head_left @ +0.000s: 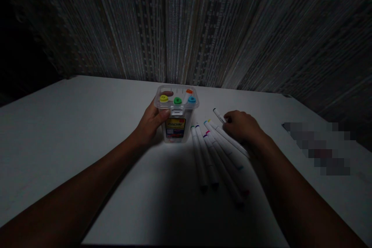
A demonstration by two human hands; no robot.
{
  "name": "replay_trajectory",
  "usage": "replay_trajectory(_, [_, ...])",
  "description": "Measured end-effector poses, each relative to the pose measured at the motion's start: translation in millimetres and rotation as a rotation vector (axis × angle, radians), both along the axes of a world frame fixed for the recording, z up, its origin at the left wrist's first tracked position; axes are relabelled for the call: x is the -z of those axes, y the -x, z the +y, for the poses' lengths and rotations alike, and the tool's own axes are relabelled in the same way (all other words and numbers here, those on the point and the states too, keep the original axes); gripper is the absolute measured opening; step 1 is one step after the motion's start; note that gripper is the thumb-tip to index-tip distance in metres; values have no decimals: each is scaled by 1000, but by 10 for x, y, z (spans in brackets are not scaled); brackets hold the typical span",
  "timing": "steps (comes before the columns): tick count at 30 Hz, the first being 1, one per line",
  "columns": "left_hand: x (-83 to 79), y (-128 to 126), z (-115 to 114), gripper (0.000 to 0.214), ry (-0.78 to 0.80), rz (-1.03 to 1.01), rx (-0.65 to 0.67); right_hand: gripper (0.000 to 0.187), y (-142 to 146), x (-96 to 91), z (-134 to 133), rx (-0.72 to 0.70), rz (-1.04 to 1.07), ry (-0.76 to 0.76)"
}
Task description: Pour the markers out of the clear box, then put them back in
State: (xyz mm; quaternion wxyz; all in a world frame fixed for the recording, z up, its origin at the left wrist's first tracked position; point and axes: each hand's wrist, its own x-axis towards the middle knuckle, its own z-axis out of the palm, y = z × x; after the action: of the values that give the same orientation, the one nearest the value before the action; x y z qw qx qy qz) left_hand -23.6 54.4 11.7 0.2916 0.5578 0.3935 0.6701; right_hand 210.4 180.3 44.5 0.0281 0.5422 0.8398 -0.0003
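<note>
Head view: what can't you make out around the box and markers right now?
Box label: too small to read in the head view.
Marker: middle hidden by the right hand in the head view.
Other markers: near ends darkened by shadow in the head view.
Patch on the table: pixelated in the head view, contents unreadable.

**Single head-worn view, aimed forward and down**
White table (64,131) is being watched from just above, left hand (149,122) and right hand (242,126) being framed close.
</note>
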Motion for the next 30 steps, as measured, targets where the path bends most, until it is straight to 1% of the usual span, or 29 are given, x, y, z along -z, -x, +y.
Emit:
replay_trajectory(2, [1, -1, 1, 60, -3, -4, -2, 40, 17, 6, 1, -58, 56, 31])
replay_trajectory(4, [1, -2, 2, 61, -4, -7, -9, 38, 23, -16, -3, -85, 114, 37])
replay_trajectory(7, [0, -1, 5, 61, -7, -7, -17, 37, -3, -69, -4, -7, 151, -58])
replay_trajectory(9, [-4, -4, 6, 60, -8, -8, -10, 37, -40, -87, 11, 72, 119, -110])
replay_trajectory(11, [-13, -14, 3, 60, -7, -15, 2, 37, -76, -75, 37, 120, 65, -106])
replay_trajectory(14, [-30, -39, -6, 63, -14, -33, 25, 36, -99, -25, 78, 135, -14, -41])
replay_trajectory(17, [-38, -51, -14, 65, -17, -41, 32, 36, -78, 11, 97, 78, -58, 31])
replay_trajectory(20, [-31, -38, -11, 64, -3, -41, 19, 36, -49, 16, 92, -15, -24, 65])
replay_trajectory(25, [-26, -29, -3, 64, 2, -40, 26, 39, -31, -3, 67, -95, 85, 48])
replay_trajectory(30, [-43, -48, -17, 70, 8, -40, 38, 32, -16, -25, 29, -137, 140, 41])
